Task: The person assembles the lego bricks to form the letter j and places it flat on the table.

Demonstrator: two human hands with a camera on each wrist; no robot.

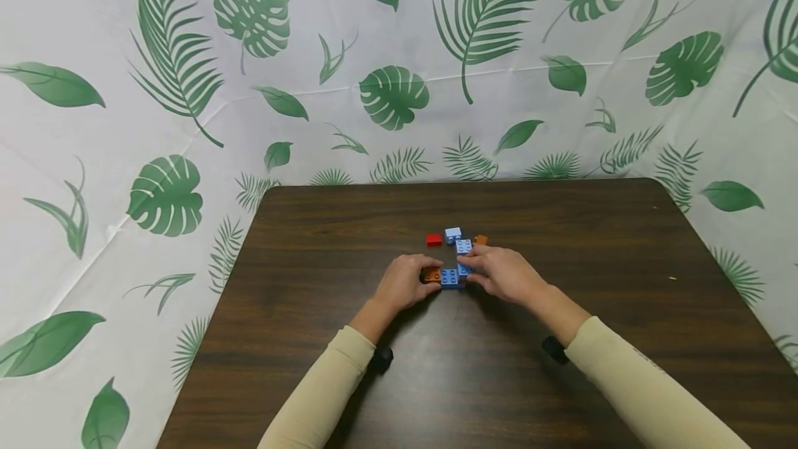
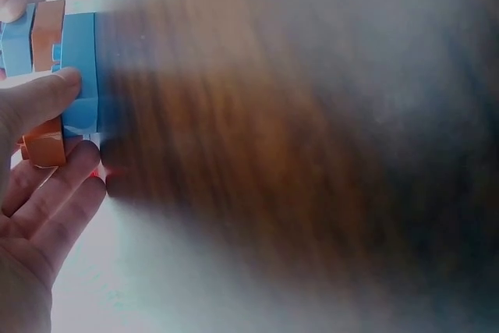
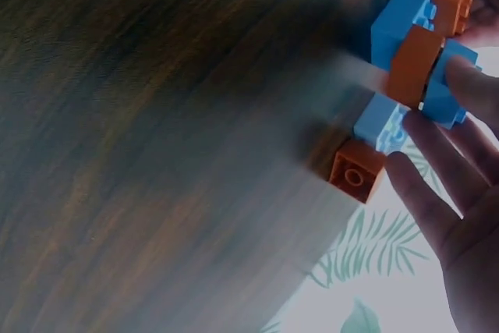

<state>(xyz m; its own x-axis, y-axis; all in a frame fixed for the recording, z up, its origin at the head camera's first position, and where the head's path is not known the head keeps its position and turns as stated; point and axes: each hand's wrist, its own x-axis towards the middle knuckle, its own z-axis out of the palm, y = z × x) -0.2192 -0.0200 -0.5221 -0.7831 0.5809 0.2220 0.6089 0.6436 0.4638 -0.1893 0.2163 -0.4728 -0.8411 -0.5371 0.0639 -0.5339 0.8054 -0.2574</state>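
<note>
Block cluster: a small build of blue and orange blocks (image 1: 450, 276) sits on the dark wooden table (image 1: 312, 338), near the middle and slightly toward the far edge, right between the two hands.
Direction from the grip: the build lies to the right of the left hand (image 1: 402, 284) and to the left of the right hand (image 1: 501, 272); both hands touch it, so neither is clearly nearer.
Long axis: the build seems to run mostly left to right across the table, with a further blue block (image 1: 463, 247) just behind it; whether that one is joined to it cannot be told.
Left hand grip: fingers curled round the orange end (image 1: 431, 274) of the build; in the left wrist view the thumb (image 2: 39, 99) presses on a blue block (image 2: 78, 76).
Right hand grip: fingertips pinch the blue end from the right; in the right wrist view the fingers (image 3: 437, 161) lie against the blue and orange pieces (image 3: 413, 64).
Hand pose: both forearms in beige sleeves (image 1: 324, 393) angle inward from the near edge, wrists low on the table, palms turned toward each other.
Loose pieces: a red block (image 1: 433, 240), a pale blue block (image 1: 453, 234) and an orange block (image 1: 480, 240) lie just beyond the hands.
Backdrop: a white cloth with green leaves (image 1: 393, 95).
</note>
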